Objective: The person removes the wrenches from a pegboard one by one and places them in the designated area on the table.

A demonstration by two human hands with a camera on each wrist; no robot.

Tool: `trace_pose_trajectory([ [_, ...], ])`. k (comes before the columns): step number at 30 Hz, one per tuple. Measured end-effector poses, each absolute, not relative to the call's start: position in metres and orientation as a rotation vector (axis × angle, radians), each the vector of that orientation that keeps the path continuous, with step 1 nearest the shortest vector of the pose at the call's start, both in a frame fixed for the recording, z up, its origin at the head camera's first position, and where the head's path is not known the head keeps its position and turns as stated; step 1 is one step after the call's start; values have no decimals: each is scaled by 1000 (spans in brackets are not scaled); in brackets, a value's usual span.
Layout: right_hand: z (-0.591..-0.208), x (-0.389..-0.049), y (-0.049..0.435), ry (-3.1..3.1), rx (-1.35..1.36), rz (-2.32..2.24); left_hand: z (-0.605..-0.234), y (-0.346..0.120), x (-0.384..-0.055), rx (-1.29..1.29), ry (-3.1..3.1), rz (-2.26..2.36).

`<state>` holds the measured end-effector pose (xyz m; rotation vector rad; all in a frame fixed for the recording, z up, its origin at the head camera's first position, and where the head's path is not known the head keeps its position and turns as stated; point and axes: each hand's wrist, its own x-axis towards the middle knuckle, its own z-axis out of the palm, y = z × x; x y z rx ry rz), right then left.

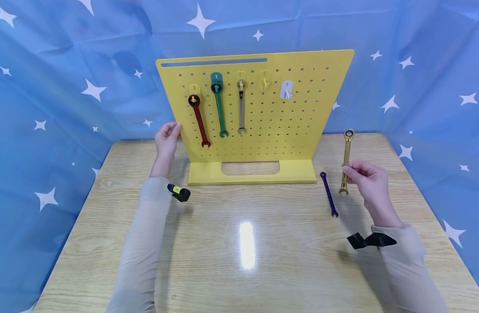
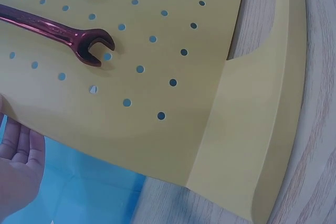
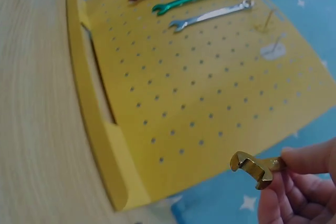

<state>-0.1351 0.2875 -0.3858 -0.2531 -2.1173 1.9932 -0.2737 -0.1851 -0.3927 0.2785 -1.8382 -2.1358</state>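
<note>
My right hand [image 1: 370,182] pinches a gold wrench [image 1: 347,152] between thumb and fingers, ring end up, right of the yellow pegboard [image 1: 298,117]. The wrench's open jaw end [image 3: 252,169] shows large in the right wrist view. My left hand [image 1: 167,139] grips the board's left edge, with its fingers partly hidden behind it in the left wrist view. From hooks on the board hang a red wrench [image 1: 200,124], a green wrench [image 1: 220,111] and a silver wrench [image 1: 241,108]. A purple wrench [image 1: 328,194] lies on the table, just left of the gold one.
Two hooks hold nothing: a yellow hook [image 1: 264,81] and a white hook [image 1: 286,90] farther right. The board stands on a bent foot [image 1: 204,173] with a cutout, upon the wooden table [image 1: 208,252]. A blue star-patterned cloth [image 1: 118,82] hangs close behind.
</note>
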Motion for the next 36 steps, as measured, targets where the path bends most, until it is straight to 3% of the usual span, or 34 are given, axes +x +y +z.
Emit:
trace_pose_trajectory([
  [9, -415, -133, 310, -2344, -344, 1851, -392, -185, -273, 275, -1819, -2146],
  [19, -485, -146, 356, -2417, -392, 1912, -392, -185, -274, 282, -1815, -2146],
  [29, -450, -122, 328, -2557, -365, 1856, -396, -185, -275, 233, -1821, -2109],
  [36, -454, -123, 328, -2665, -382, 1798, -397, -185, -276, 246, -1815, -2108],
])
